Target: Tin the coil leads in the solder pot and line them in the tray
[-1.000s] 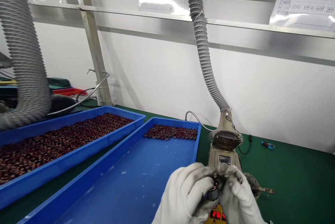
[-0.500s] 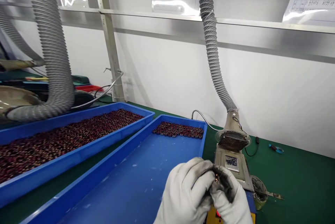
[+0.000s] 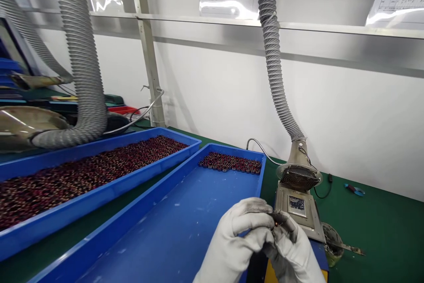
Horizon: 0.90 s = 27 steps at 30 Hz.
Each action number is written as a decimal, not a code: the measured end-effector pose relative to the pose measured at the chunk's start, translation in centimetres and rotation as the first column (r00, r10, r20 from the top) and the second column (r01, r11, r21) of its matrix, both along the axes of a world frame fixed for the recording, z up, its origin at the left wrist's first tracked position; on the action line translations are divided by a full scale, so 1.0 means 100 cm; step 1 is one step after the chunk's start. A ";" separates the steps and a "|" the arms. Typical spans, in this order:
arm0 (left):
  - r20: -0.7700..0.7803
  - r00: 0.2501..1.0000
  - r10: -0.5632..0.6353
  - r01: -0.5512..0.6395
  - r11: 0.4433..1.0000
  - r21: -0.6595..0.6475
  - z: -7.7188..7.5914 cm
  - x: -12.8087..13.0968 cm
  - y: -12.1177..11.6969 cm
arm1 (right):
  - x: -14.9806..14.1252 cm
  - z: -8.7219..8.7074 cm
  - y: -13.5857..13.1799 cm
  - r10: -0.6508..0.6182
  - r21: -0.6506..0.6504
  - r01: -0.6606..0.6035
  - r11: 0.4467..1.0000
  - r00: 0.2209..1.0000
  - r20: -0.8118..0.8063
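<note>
Both my hands wear soiled white gloves and meet at the bottom centre. My left hand and my right hand are closed together on a small dark coil part with a copper glint, pinched between the fingertips. They hover over the near right corner of the nearer blue tray, just left of the solder pot. A patch of finished red-brown coils lies at that tray's far end.
A second blue tray, full of red-brown coils, lies to the left. A grey fume hose drops to the fan behind the solder pot; another hose is at left. Blue cutters and a small tin sit on the green mat.
The view has swung left and tilted, so the trays and solder pot shifted right. My hands stayed together on the small part and drew slightly lower, hiding the red temperature display.
</note>
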State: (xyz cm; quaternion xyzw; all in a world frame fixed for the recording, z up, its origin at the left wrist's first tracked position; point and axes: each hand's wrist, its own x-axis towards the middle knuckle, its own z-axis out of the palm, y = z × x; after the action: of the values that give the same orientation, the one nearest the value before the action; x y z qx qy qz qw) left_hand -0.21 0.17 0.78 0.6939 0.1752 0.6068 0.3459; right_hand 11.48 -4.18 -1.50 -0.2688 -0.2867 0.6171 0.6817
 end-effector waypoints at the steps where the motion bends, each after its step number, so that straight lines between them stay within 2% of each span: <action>1: 0.052 0.999 -0.005 0.007 0.999 -0.035 -0.001 0.000 0.002 | -0.001 0.001 -0.001 0.058 -0.003 -0.058 0.998 0.998 -0.020; 3: 0.136 0.990 0.023 -0.011 0.996 -0.084 -0.002 -0.003 0.007 | -0.001 0.004 -0.003 0.155 -0.010 -0.155 0.988 0.986 -0.055; 5: 0.208 0.976 0.059 -0.031 0.990 -0.135 -0.001 -0.007 0.008 | 0.000 0.007 -0.004 0.195 -0.024 -0.197 0.980 0.978 -0.079; 7: 0.128 0.990 0.051 -0.029 0.985 -0.171 0.004 -0.010 0.006 | 0.000 0.010 -0.005 0.182 -0.046 -0.187 0.981 0.979 -0.094; 10: -0.071 0.996 -0.055 0.037 0.972 -0.231 0.009 -0.006 -0.002 | -0.003 0.011 -0.005 0.120 -0.058 -0.128 0.990 0.985 -0.122; 12: -0.018 0.997 -0.074 0.066 0.963 -0.261 0.007 0.000 -0.004 | -0.004 0.009 -0.005 0.105 -0.053 -0.113 0.992 0.986 -0.129; 14: 0.071 0.997 -0.036 0.054 0.959 -0.279 0.003 0.002 -0.002 | -0.004 0.008 -0.006 0.137 -0.044 -0.143 0.989 0.983 -0.119; 17: 0.114 0.993 0.024 0.012 0.954 -0.299 0.000 -0.006 0.003 | 0.000 0.008 -0.008 0.200 -0.034 -0.205 0.978 0.974 -0.110; 22: -0.069 0.995 -0.078 0.056 0.958 -0.281 0.014 -0.009 -0.004 | 0.003 0.008 -0.007 0.214 -0.047 -0.221 0.974 0.968 -0.131; 24: 0.020 0.997 -0.075 0.077 0.938 -0.337 0.014 -0.003 -0.007 | 0.001 0.006 -0.006 0.222 -0.046 -0.229 0.972 0.967 -0.124; 27: 0.180 0.984 0.009 0.059 0.928 -0.367 0.006 0.001 -0.004 | 0.000 0.005 -0.006 0.264 -0.033 -0.270 0.962 0.957 -0.121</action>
State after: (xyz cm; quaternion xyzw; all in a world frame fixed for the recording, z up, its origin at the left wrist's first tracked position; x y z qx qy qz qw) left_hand -0.15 -0.24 1.34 0.5611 0.2460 0.6179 0.4928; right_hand 11.49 -4.82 -0.97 -0.2082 -0.2650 0.7249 0.6008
